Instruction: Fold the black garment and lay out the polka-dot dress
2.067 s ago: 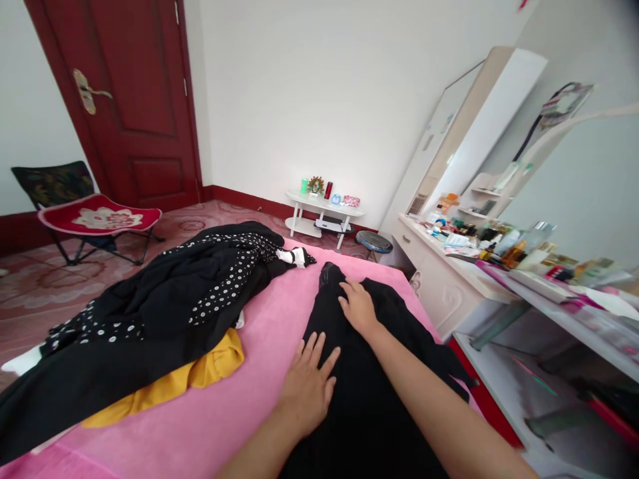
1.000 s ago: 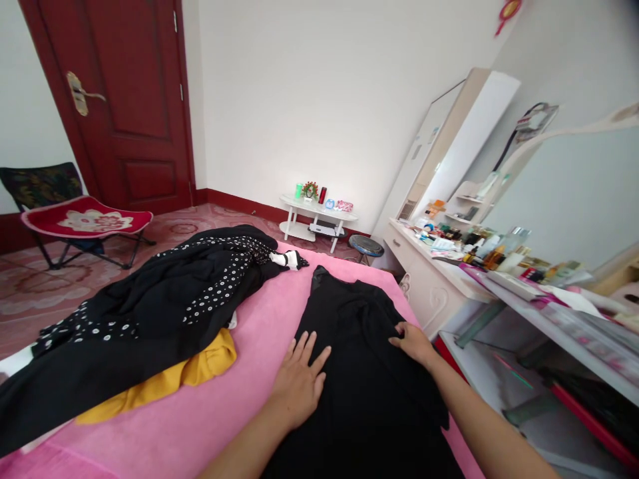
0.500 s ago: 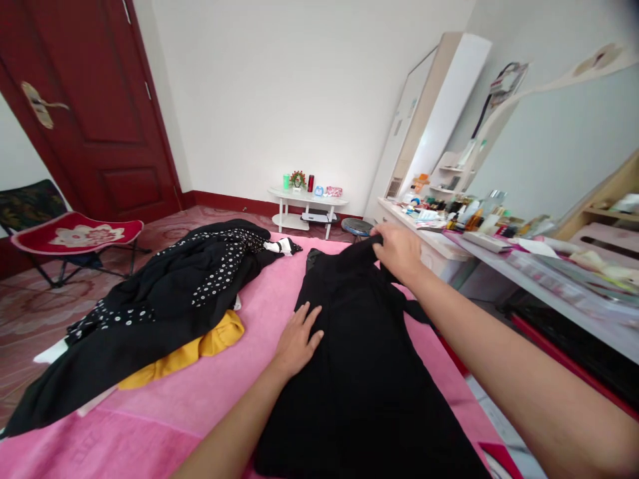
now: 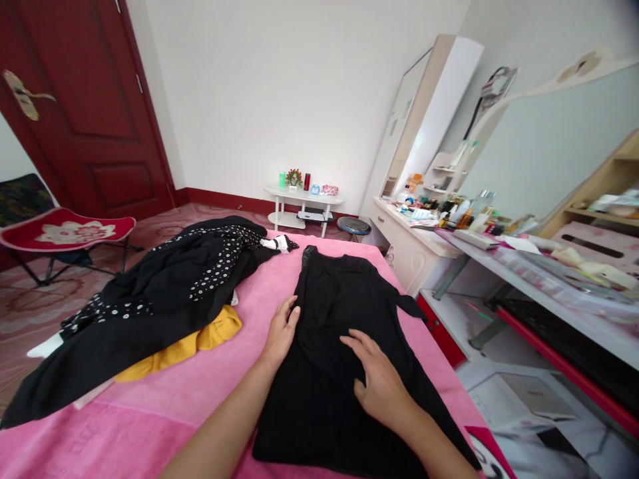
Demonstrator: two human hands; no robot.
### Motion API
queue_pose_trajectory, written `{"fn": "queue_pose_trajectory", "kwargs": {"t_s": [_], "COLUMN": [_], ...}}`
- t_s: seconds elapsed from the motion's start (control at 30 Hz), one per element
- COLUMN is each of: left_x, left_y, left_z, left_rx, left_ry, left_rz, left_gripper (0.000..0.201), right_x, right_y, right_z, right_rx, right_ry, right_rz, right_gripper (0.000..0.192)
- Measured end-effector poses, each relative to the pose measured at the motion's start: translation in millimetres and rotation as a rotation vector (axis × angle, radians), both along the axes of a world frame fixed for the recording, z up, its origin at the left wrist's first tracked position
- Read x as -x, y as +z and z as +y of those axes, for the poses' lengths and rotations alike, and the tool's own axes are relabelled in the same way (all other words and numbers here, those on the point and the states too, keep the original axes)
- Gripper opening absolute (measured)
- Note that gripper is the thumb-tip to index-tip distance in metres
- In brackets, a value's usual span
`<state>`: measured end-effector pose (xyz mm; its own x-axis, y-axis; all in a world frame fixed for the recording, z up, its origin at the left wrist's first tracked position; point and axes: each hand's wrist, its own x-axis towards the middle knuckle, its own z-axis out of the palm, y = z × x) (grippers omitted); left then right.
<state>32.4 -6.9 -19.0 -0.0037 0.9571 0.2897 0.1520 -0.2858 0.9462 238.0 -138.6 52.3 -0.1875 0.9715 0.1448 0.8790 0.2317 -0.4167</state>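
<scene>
Black garment [image 4: 339,286], flat: left hand [image 4: 280,332] at left edge, right hand [image 4: 378,379] over middle, fingers loosely parted, pink blanket [image 4: 262,293] showing both sides.

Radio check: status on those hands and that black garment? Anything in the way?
Left hand open at left edge of black garment. Right hand open over its middle, contact unclear. Garment spread on pink cover. Clothes heap to its left.

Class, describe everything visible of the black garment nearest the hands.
The black garment looks plain, soft and faintly creased, shinier at its far left corner. It lies spread on pink cloth, a sleeve-like piece jutting right. The left hand is at its left edge; the right hand is over its middle, contact unclear.
</scene>
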Motion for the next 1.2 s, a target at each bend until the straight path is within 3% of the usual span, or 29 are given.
{"fn": "queue_pose_trajectory", "kwargs": {"t_s": [0.13,0.3,0.47,0.7,0.8,0.9,1.0,1.07,1.13,1.2], "left_x": [-0.4,0.8,1.8,2.0,3.8,8.5,9.9,5.2,-3.3,-12.6], "left_y": [-5.6,-8.9,-10.6,-11.9,-9.6,-1.1,16.9,30.0,37.7,36.1], "left_z": [2.7,4.2,5.0,5.1,6.0,6.2,0.5,-6.6,-13.7,-18.3], "left_rx": [-0.041,-0.068,-0.093,-0.048,-0.008,0.032,0.0,-0.092,-0.176,-0.185], "left_ry": [0.004,-0.022,-0.021,-0.037,-0.039,-0.036,-0.044,-0.066,-0.113,-0.17], "left_rz": [0.052,0.154,0.175,0.063,0.034,0.053,0.133,0.308,0.536,0.724], "left_gripper": [0.037,0.041,0.043,0.037,0.036,0.033,0.033,0.037,0.043,0.052], "right_x": [1.6,6.5,2.0,19.2,40.6,45.6,19.8,-12.8,-52.0,-91.8], "right_y": [-1.6,5.1,6.5,29.8,35.6,29.2,17.6,9.9,2.7,-3.4], "right_z": [5.7,5.0,8.2,7.8,-15.1,-33.7,-25.0,-2.4,27.5,57.7], "right_rx": [0.146,0.138,0.211,0.148,0.175,0.263,0.219,0.144,0.068,0.018], "right_ry": [0.012,-0.003,-0.055,-0.224,-0.11,0.0,-0.074,-0.148,-0.296,-0.567], "right_rz": [-0.02,-0.238,-0.322,0.084,0.154,0.17,0.22,0.281,0.382,0.502], "right_gripper": [0.055,0.058,0.021,0.006,0.006,0.016,0.025,0.026,0.021,0.017]}}
